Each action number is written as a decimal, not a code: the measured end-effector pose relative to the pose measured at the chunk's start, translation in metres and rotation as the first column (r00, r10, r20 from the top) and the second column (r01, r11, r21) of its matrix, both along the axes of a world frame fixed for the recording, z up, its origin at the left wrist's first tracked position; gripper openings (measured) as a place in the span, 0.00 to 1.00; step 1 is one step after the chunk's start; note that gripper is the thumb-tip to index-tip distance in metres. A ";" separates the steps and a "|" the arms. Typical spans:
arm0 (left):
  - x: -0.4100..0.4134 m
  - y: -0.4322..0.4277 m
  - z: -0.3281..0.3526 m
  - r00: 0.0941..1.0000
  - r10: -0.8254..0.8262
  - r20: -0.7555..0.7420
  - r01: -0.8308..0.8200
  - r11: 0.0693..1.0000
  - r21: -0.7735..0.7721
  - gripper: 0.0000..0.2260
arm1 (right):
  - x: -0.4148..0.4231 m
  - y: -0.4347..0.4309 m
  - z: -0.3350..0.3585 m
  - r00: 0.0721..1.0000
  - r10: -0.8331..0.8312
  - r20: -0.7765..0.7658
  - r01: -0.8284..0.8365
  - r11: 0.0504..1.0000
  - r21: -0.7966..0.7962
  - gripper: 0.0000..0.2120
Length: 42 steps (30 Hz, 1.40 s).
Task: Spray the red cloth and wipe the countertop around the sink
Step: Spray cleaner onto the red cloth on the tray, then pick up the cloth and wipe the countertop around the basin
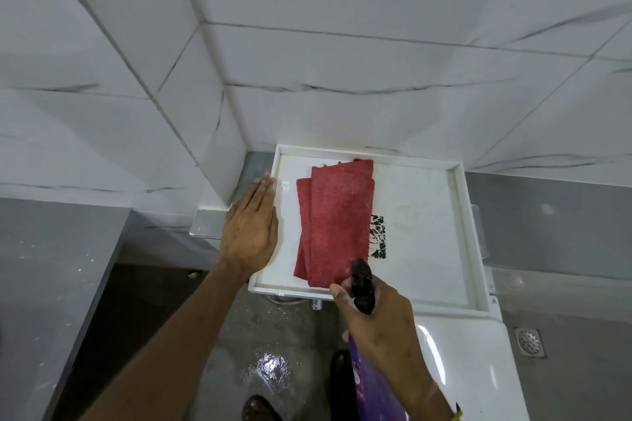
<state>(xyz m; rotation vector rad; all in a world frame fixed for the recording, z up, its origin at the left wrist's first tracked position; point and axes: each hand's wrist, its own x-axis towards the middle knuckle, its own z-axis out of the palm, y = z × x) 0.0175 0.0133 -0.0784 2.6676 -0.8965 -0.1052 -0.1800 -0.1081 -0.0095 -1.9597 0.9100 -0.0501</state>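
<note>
A folded red cloth (337, 219) lies flat on a white rimmed tray-like surface (458, 236) set in the tiled corner. My right hand (379, 321) grips a purple spray bottle (371, 383) with a black nozzle (362, 284), which points at the cloth's near end. My left hand (251, 225) rests flat, fingers together, on the tray's left rim, just left of the cloth and apart from it.
White marble-look tiled walls (342, 55) close in behind and to the left. A black printed patch (378, 237) peeks out right of the cloth. Below are a wet grey floor (266, 345), a floor drain (530, 342), a grey counter (44, 284) at left and my shoes.
</note>
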 end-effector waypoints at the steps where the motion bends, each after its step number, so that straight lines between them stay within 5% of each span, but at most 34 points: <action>1: 0.000 0.000 0.000 1.000 -0.001 0.002 0.001 1.000 0.002 0.26 | -0.002 0.000 -0.001 1.000 -0.002 -0.006 0.002 1.000 0.004 0.13; 17: 0.001 0.000 -0.002 1.000 0.012 0.020 -0.013 0.999 0.039 0.27 | -0.002 -0.009 0.019 0.997 0.043 0.065 -0.044 0.999 0.017 0.18; 19: 0.000 0.000 -0.001 1.000 0.004 0.022 -0.005 0.999 0.032 0.27 | 0.000 -0.016 0.036 0.990 0.002 0.141 -0.002 1.000 0.000 0.22; 24: -0.003 -0.001 0.004 0.999 0.021 0.047 -0.025 0.997 0.074 0.26 | 0.019 -0.057 0.077 0.836 -0.108 0.538 0.177 0.981 -0.079 0.09; 27: -0.009 -0.007 0.015 0.993 0.034 0.115 -0.046 0.994 0.104 0.24 | 0.036 -0.091 0.080 0.735 -0.106 0.669 0.271 0.951 -0.146 0.18; 30: -0.020 -0.017 0.024 0.980 -0.072 0.184 0.059 0.996 0.072 0.21 | 0.052 -0.120 0.065 0.729 -0.068 0.681 0.279 0.938 -0.204 0.22; 37: -0.048 -0.043 0.033 0.983 -0.185 0.007 0.185 0.983 -0.019 0.16 | 0.068 -0.159 0.030 0.716 -0.088 0.693 0.325 0.920 -0.218 0.25; 42: -0.047 -0.040 0.027 0.993 -0.103 -0.056 0.104 0.994 0.011 0.18 | 0.072 -0.166 0.023 0.742 -0.152 0.653 0.357 0.914 -0.193 0.24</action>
